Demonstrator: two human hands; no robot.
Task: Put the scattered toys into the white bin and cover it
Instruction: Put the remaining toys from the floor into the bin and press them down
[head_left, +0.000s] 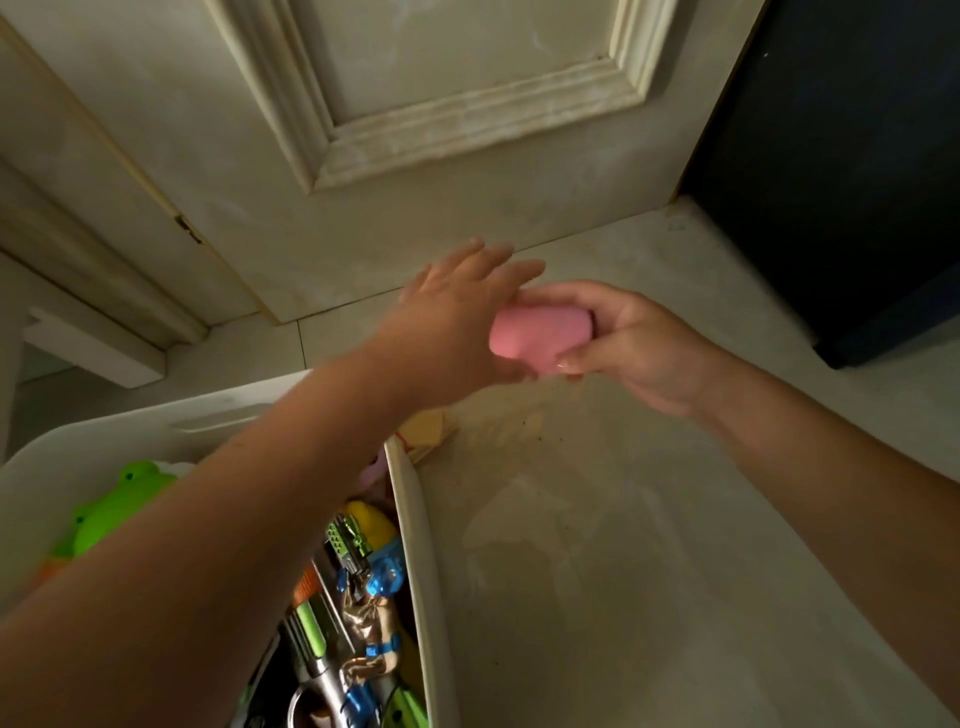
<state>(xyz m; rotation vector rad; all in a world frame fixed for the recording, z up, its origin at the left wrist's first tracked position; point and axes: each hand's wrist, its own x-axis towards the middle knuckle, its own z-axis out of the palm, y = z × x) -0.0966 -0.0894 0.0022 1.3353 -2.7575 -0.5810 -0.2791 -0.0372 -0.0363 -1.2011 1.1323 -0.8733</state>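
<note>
Head view: right hand curled round pink toy, gripping its right end above pale floor. Left hand alongside, fingers straight and slightly spread, palm against the toy's left end. White bin below and left of both hands, holding green toy, silver toy gun and other bright pieces. Panelled door behind.

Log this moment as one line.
right hand: grips pink toy | left hand: fingers straight, touches it | white bin: uncovered, toys inside
</note>
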